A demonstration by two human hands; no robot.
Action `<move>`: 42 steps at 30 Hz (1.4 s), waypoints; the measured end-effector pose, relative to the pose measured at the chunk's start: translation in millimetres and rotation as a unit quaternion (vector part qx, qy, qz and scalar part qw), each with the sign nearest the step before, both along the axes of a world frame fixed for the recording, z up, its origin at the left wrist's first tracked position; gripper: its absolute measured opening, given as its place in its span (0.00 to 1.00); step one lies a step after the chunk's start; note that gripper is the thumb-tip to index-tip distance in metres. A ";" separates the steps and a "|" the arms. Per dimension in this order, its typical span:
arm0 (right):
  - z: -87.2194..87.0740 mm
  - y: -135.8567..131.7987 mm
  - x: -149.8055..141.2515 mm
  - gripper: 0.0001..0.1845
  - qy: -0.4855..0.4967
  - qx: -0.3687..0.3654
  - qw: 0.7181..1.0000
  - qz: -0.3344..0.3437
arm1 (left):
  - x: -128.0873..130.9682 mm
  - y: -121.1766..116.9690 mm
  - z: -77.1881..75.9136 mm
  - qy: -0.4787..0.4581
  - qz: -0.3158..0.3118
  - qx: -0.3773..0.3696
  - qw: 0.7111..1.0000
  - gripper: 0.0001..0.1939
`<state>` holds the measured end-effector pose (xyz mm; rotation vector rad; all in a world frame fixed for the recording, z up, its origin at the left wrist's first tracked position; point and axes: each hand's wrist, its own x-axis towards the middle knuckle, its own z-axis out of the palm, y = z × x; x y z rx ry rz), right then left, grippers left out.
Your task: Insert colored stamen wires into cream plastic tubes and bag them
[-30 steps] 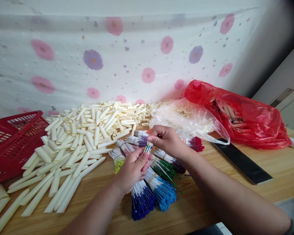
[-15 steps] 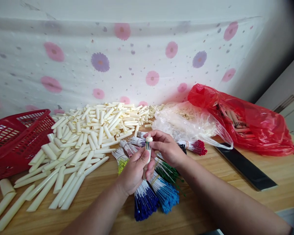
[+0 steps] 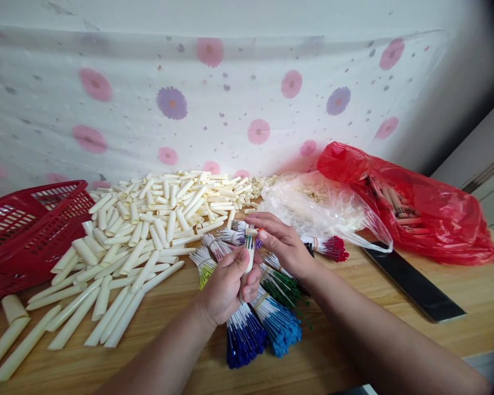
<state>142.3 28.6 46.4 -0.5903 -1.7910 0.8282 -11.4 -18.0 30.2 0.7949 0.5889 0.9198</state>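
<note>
My left hand (image 3: 226,285) is closed around a cream pen barrel (image 3: 249,249) that stands upright, with several coloured refills showing inside it. My right hand (image 3: 282,244) pinches the small cap at the barrel's top end. Both hands hover over bundles of thin refills tied with bands: dark blue (image 3: 242,334), light blue (image 3: 280,323), green (image 3: 282,285), red (image 3: 331,247) and yellow-green (image 3: 201,266) tips.
A big heap of cream plastic barrels (image 3: 148,230) covers the wooden table (image 3: 456,291) on the left. A red mesh basket (image 3: 24,236) stands at the far left. A clear bag (image 3: 313,206), a red plastic bag (image 3: 403,203) and a black flat strip (image 3: 411,280) lie on the right.
The barrel has been turned from a slant to upright in my left hand. My right hand's fingers have shifted onto its top end. The view has tilted down slightly.
</note>
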 end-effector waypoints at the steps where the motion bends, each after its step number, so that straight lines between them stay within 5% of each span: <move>1: 0.8 0.1 1.0 0.16 -0.022 0.029 0.999 -0.011 | -0.4 0.0 -0.1 0.000 0.002 -0.005 1.000 0.19; 6: 3.0 -1.5 1.4 0.19 -0.092 0.094 0.991 -0.040 | -1.8 1.0 -2.7 0.004 0.010 -0.028 1.000 0.19; 12: 4.2 -2.8 -1.6 0.19 -0.072 0.073 0.994 -0.026 | -1.0 -0.2 -4.0 -0.005 0.007 -0.038 0.999 0.19; 16: -0.4 -2.7 -4.1 0.14 0.024 -0.050 0.998 -0.001 | 3.1 -2.9 -4.4 -0.028 -0.017 -0.034 0.999 0.18; 21: -6.2 4.6 -2.5 0.10 0.169 -0.263 0.949 0.043 | 6.5 -0.8 -8.7 -0.014 -0.027 -0.007 1.000 0.17; 27: 1.7 9.2 1.7 0.13 0.249 -0.311 0.917 0.005 | 6.6 -0.7 -11.3 0.092 -0.011 0.013 0.996 0.20; 42: 4.1 -3.5 -8.6 0.14 0.262 -0.355 0.895 0.063 | 5.0 -2.0 -7.1 0.028 -0.005 -0.005 1.000 0.20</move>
